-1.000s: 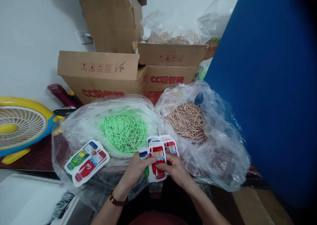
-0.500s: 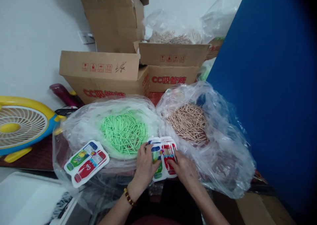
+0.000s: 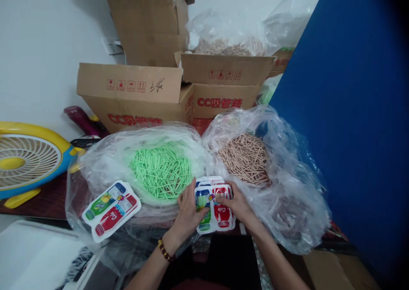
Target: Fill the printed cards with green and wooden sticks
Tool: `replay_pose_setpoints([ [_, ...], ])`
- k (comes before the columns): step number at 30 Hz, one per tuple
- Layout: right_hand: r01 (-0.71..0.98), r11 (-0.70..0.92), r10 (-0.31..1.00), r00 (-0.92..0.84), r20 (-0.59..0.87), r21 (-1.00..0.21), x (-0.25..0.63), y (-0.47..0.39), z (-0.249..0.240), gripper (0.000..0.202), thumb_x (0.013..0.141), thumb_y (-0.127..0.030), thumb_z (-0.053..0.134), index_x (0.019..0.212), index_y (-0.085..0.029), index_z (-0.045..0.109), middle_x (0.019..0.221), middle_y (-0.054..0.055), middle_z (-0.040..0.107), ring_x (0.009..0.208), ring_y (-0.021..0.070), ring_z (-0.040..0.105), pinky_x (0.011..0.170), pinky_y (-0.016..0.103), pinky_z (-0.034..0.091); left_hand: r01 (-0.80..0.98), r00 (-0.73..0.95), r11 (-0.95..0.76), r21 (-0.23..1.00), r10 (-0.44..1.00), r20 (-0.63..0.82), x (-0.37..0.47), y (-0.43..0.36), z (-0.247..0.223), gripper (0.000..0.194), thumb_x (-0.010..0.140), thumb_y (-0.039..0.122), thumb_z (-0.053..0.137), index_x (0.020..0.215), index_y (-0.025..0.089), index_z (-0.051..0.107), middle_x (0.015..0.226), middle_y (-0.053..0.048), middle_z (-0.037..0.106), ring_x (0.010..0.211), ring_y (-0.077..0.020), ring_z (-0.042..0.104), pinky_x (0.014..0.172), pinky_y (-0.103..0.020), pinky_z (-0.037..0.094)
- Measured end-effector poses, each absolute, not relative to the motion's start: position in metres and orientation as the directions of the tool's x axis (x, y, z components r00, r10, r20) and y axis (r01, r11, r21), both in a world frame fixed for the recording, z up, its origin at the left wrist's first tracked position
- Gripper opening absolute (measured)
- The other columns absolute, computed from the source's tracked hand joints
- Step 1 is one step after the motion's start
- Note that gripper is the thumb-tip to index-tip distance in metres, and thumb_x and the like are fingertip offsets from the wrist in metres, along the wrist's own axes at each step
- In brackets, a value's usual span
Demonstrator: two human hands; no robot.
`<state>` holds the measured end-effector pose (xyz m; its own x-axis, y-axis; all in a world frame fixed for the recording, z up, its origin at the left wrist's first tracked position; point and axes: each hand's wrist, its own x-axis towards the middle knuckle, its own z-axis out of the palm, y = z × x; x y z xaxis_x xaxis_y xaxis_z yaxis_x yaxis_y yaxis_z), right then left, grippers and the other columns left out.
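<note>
Between my hands is a small stack of bottle-shaped candy packs [image 3: 223, 213], each printed with a green bottle and a red cola bottle. My left hand [image 3: 189, 209] grips the stack's left side, thumb across the green bottle. On the right side, my right hand [image 3: 238, 202] holds the edge, its thumb on the upper part of the red bottle. Thin sticks show through the top pack's clear windows. Behind the hands lie green candy sticks [image 3: 161, 170] in one open plastic bag and brown candy sticks [image 3: 244, 158] in another.
More candy packs [image 3: 111, 211] lie on the left bag's front edge. A yellow and blue fan [image 3: 32, 160] stands at far left. Cardboard boxes [image 3: 134, 83] line the back, and a blue panel [image 3: 345, 111] rises on the right. A dark red bottle [image 3: 81, 120] lies behind the fan.
The stack has shifted slightly right with both hands. My right thumb has moved up the red bottle, uncovering its lettering, and my left fingers have slid off the top face to the side.
</note>
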<state>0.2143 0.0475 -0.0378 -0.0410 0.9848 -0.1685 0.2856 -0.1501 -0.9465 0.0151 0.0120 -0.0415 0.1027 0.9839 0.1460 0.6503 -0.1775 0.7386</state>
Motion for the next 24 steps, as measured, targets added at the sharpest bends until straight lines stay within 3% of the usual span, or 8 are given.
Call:
replay_pose_setpoints([
  [3, 0.038, -0.222, 0.965, -0.135, -0.225, -0.974, 0.213, 0.046, -0.036, 0.063, 0.060, -0.035, 0.079, 0.113, -0.018, 0.049, 0.086, 0.002, 0.069, 0.077, 0.0219, 0.065, 0.071, 0.037, 0.053, 0.569, 0.150, -0.250, 0.783, 0.968, 0.200, 0.015, 0.009, -0.046, 0.088, 0.081, 0.032, 0.061, 0.148, 0.021, 0.006, 0.141, -0.014, 0.034, 0.132, -0.0303, 0.029, 0.109, -0.048, 0.020],
  [6, -0.076, -0.260, 0.949, -0.203, -0.240, -0.963, 0.216, 0.038, -0.032, 0.058, 0.062, -0.033, 0.079, 0.111, -0.020, 0.050, 0.085, 0.002, 0.069, 0.073, 0.0206, 0.065, 0.069, 0.036, 0.054, 0.461, 0.131, -0.257, 0.849, 0.966, 0.222, 0.018, 0.003, -0.047, 0.088, 0.083, 0.027, 0.059, 0.148, 0.022, 0.001, 0.145, -0.014, 0.026, 0.135, -0.0282, 0.027, 0.111, -0.044, 0.023],
  [10, 0.009, -0.132, 0.986, -0.105, -0.132, -0.991, 0.224, 0.017, -0.026, 0.051, 0.067, -0.035, 0.076, 0.111, -0.021, 0.055, 0.103, 0.005, 0.066, 0.093, 0.0235, 0.063, 0.081, 0.037, 0.053, 0.321, 0.041, -0.164, 0.933, 0.986, 0.159, 0.024, -0.004, -0.043, 0.091, 0.079, 0.021, 0.063, 0.148, 0.020, 0.003, 0.146, -0.015, 0.027, 0.133, -0.0269, 0.032, 0.110, -0.042, 0.025],
  [13, 0.106, -0.007, 0.996, -0.083, -0.016, -0.994, 0.224, -0.003, -0.027, 0.044, 0.070, -0.034, 0.074, 0.110, -0.022, 0.058, 0.122, 0.007, 0.058, 0.111, 0.0249, 0.056, 0.094, 0.036, 0.047, 0.177, 0.093, -0.068, 0.982, 0.994, 0.052, 0.024, -0.007, -0.036, 0.077, 0.079, 0.019, 0.062, 0.144, 0.019, 0.021, 0.140, -0.012, 0.042, 0.128, -0.0250, 0.040, 0.110, -0.040, 0.027],
  [18, -0.067, -0.124, 0.982, -0.152, -0.113, -0.990, 0.216, -0.025, -0.035, 0.050, 0.071, -0.033, 0.074, 0.114, -0.023, 0.050, 0.108, 0.007, 0.066, 0.093, 0.0243, 0.065, 0.085, 0.040, 0.053, 0.096, 0.100, 0.021, 0.995, 0.995, -0.031, 0.025, -0.018, -0.020, 0.047, 0.077, 0.021, 0.064, 0.122, 0.019, 0.049, 0.116, -0.008, 0.061, 0.108, -0.0227, 0.056, 0.098, -0.036, 0.040],
  [21, -0.030, -0.053, 0.993, -0.105, -0.050, -0.998, 0.221, -0.026, -0.032, 0.043, 0.073, -0.032, 0.072, 0.110, -0.024, 0.052, 0.105, 0.007, 0.067, 0.094, 0.0253, 0.065, 0.086, 0.041, 0.052, 0.144, 0.107, -0.044, 0.989, 0.994, 0.029, 0.028, -0.023, -0.005, 0.038, 0.077, 0.024, 0.065, 0.113, 0.020, 0.053, 0.108, -0.006, 0.062, 0.100, -0.0218, 0.058, 0.093, -0.035, 0.043],
  [24, 0.035, -0.010, 0.995, -0.098, -0.013, -0.999, 0.234, -0.023, -0.027, 0.045, 0.075, -0.030, 0.071, 0.115, -0.025, 0.052, 0.110, 0.007, 0.066, 0.098, 0.0254, 0.063, 0.089, 0.041, 0.050, 0.101, 0.194, -0.095, 0.990, 0.978, 0.074, 0.031, -0.021, 0.005, 0.043, 0.078, 0.025, 0.066, 0.117, 0.021, 0.050, 0.112, -0.008, 0.060, 0.101, -0.0215, 0.058, 0.093, -0.034, 0.044],
])
